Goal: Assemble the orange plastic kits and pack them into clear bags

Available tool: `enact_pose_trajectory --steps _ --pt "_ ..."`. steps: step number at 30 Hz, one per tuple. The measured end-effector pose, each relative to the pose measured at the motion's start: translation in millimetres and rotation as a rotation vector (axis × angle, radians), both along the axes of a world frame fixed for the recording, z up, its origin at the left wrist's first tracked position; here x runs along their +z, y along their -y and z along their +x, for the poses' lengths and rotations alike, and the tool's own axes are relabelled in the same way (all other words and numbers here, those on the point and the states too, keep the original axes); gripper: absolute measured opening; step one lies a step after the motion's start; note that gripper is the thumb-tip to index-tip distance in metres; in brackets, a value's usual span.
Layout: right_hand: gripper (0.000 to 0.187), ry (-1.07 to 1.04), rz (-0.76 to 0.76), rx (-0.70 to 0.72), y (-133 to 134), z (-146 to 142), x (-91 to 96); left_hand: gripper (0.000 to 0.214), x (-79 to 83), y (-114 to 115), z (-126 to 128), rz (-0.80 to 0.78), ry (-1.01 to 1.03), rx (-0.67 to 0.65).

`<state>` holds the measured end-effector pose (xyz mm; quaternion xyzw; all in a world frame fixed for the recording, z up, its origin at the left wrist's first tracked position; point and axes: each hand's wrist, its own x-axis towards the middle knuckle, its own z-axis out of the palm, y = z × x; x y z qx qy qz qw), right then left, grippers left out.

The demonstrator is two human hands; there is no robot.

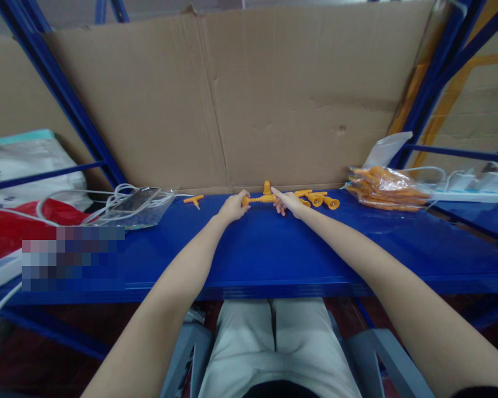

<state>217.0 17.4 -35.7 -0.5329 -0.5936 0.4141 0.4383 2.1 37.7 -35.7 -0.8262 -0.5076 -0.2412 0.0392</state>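
Both my arms reach far across a blue shelf (274,254). My left hand (233,207) is closed round the left end of an orange plastic part (260,198), a thin rod with a small upright cap at its middle. My right hand (288,202) touches the right end of the same part, its index finger stretched toward the cap and the other fingers curled. Several more orange cone-shaped parts (317,198) lie just right of my right hand. One loose orange T-shaped piece (194,199) lies to the left of my left hand.
A clear bag of orange parts (384,189) sits at the right, with a white power strip (465,194) beyond it. At the left lie a clear plastic bag with white cables (135,205) and a red item (20,224). Cardboard (249,99) backs the shelf.
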Motion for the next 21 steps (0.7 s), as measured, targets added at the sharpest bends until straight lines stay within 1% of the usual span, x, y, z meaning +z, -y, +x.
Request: enact_pose_trajectory --steps 3,6,7,9,11,14,16,19,21 --pt "0.043 -0.02 0.086 -0.003 -1 -1 -3.6 0.034 0.6 1 0 0.002 -0.025 0.021" --pt "0.021 0.008 0.185 -0.006 -8 -1 -11.2 0.036 1.6 2 0 -0.008 -0.054 0.045" --pt "0.023 0.035 0.221 -0.003 -10 -1 -14.3 0.037 2.0 2 0 -0.015 -0.062 0.055" --pt "0.041 0.138 0.303 0.023 -14 -1 -19.9 0.039 2.3 2 0 -0.029 -0.068 0.066" --pt "0.055 0.311 0.412 0.075 -15 -1 -22.7 0.041 1.8 2 0 -0.042 -0.054 0.063" --pt "0.061 0.628 0.558 0.145 -5 -4 -19.6 0.049 -0.4 -1 -1 -0.059 0.002 0.046" --pt "0.059 0.803 0.564 0.114 6 -8 -14.1 0.055 -2.5 -2 -1 -0.064 0.055 0.019" --pt "0.056 0.996 0.48 0.002 20 -15 -5.8 0.063 -4.8 -4 -1 -0.088 0.12 -0.028" --pt "0.055 1.103 0.437 -0.061 25 -20 -1.9 0.066 -5.2 -4 -2 -0.109 0.126 -0.039"
